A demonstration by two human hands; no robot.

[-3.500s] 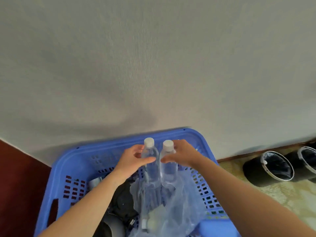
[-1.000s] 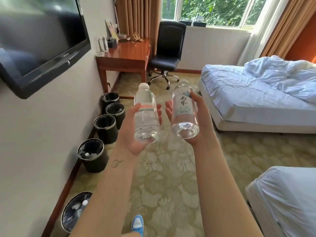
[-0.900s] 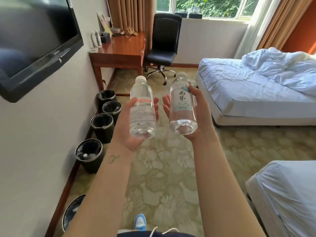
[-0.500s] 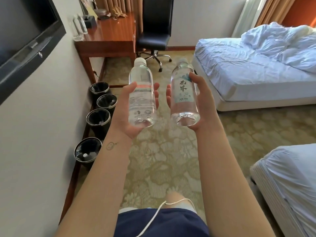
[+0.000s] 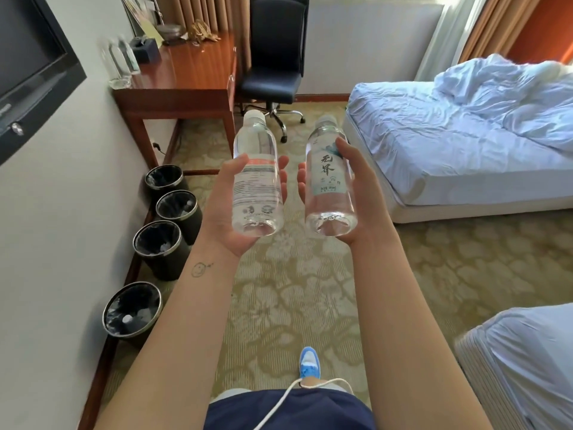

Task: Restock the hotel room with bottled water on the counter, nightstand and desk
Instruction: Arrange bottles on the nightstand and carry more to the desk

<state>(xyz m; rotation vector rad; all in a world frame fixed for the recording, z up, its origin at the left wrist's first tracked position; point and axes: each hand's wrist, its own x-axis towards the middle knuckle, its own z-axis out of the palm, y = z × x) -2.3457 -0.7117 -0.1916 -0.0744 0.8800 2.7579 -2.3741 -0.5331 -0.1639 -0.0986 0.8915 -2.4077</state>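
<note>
The left hand [image 5: 224, 212] lies palm up with thumb and fingers curled round a clear water bottle with a red-banded label [image 5: 256, 184], which rests in the palm, its white cap pointing away from the person and its base towards the camera. The right hand [image 5: 363, 197] grasps a second water bottle with a pale label printed in dark characters [image 5: 329, 178] the same way, thumb on its right side and fingertips showing at its left. The two bottles are held side by side at about the same height, close together but not touching, above the patterned carpet [image 5: 291, 293].

Ahead and to the left stands a polished wooden desk [image 5: 192, 79] against the wall. Two clear bottles [image 5: 119, 62], blurred, stand at its near left corner, and a dark box [image 5: 148, 49] sits further back. A black office chair [image 5: 274, 54] is drawn up beside the desk. Four black lined waste bins [image 5: 158, 246] stand in a row along the wall below a wall-mounted television [image 5: 29, 66]. To the right is a bed with rumpled white sheets [image 5: 459, 141], and the corner of another bed [image 5: 527, 364] shows at lower right. A blue shoe [image 5: 309, 366] is on the carpet between the forearms
</note>
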